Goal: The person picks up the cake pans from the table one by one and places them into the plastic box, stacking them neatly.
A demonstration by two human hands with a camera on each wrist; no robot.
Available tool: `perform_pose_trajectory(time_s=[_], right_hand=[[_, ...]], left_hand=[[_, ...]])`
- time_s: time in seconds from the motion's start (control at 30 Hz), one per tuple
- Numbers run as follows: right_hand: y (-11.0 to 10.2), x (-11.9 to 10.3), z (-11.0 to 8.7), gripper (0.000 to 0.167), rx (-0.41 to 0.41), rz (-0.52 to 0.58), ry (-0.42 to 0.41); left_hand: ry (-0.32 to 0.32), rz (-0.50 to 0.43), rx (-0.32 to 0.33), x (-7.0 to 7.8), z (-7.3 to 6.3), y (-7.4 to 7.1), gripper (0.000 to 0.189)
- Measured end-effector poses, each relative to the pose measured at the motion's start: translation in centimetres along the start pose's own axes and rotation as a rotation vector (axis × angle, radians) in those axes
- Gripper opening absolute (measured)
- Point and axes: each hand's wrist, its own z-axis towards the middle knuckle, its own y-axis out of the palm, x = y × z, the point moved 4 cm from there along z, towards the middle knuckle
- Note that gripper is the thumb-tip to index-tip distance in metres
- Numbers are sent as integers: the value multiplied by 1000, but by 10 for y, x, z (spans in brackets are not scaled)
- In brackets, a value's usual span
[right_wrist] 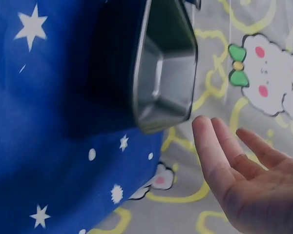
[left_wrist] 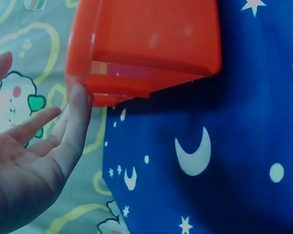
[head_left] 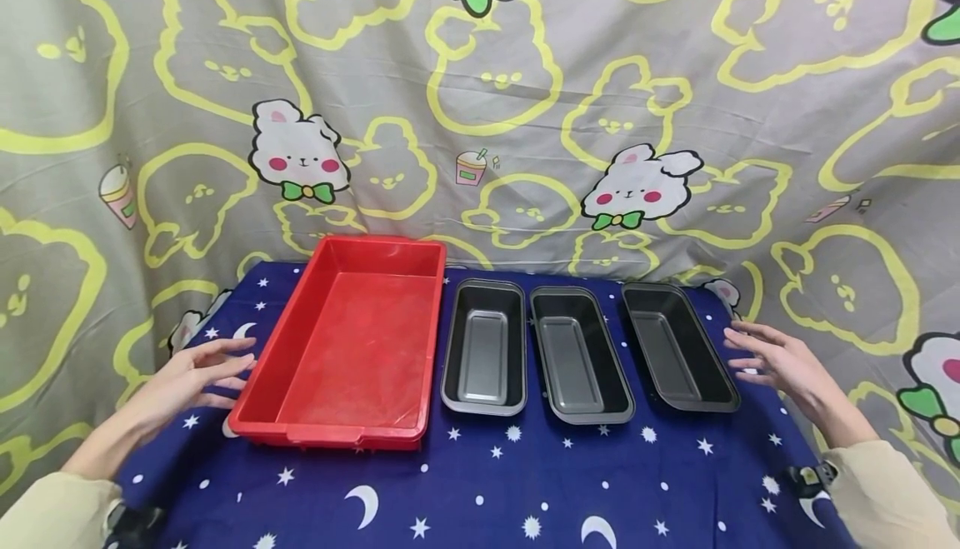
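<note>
Sleeved forearms are reaching in: left hand point(head_left: 197, 376), fingers spread and holding nothing, is hovering at the red tray's point(head_left: 258, 366) nine o'clock; right hand point(head_left: 772, 360), equally open, at the rightmost loaf pan's point(head_left: 678, 349) three. Starry blue tablecloth point(head_left: 495, 482) is covering the surface, bunny-print curtain point(head_left: 480, 116) hanging at twelve.

Your tray point(head_left: 352, 349) sits on the table's point(head_left: 487, 491) left half, near the back edge. Three loaf pans point(head_left: 576, 355) line up right of it, side by side, the last reaching the right edge.
</note>
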Motion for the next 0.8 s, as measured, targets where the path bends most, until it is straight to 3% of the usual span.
perform_pose_trajectory(time_s=[0.1,0.3,0.57,0.8], right_hand=[[-4,10,5,42,-13,1,22],[-12,29,16,60,-49,4,46],[-19,48,29,17,-113,88,52],[-12,57,41,27,-186,193,84]], left_hand=[[-32,5,1,-3,0,1,57],[-55,48,18,-9,1,3,68],[-38,44,1,-16,0,2,65],[-30,33,-5,-17,2,3,63]])
